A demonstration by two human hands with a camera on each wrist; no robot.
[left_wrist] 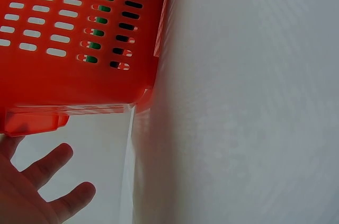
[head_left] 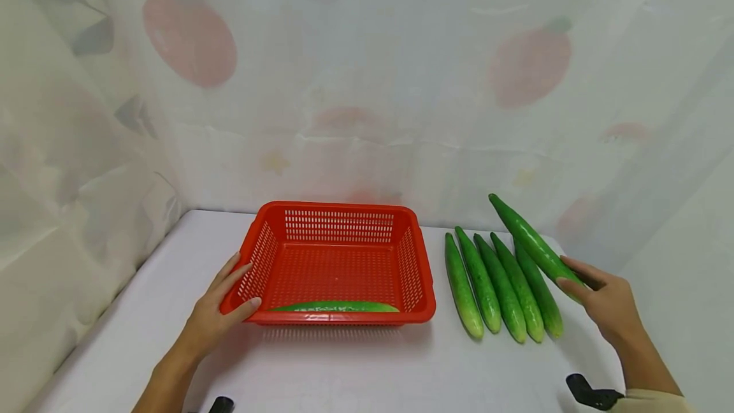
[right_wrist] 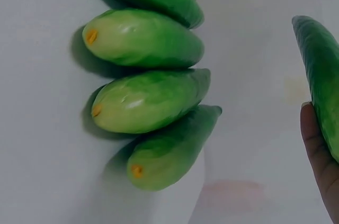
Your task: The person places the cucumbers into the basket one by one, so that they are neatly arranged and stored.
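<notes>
My left hand (head_left: 215, 320) holds the near left corner of a red plastic basket (head_left: 338, 318), thumb over the rim. In the left wrist view, other fingers (left_wrist: 50, 166) spread outside below the rim. One green cucumber (head_left: 338, 306) lies along the basket's near wall, partly hidden by the rim. My right hand (head_left: 613, 304) grips another cucumber (head_left: 533, 244) by its lower end, raised and tilted with its far tip toward the upper left. Beneath and left of it, several cucumbers (head_left: 501, 289) lie side by side on the table.
A white-covered table (head_left: 321, 375) carries everything. A patterned sheet (head_left: 367, 81) hangs behind it, and more sheeting (head_left: 74, 209) closes off the left side. Dark wrist-mounted devices (head_left: 590, 392) show near the bottom edge.
</notes>
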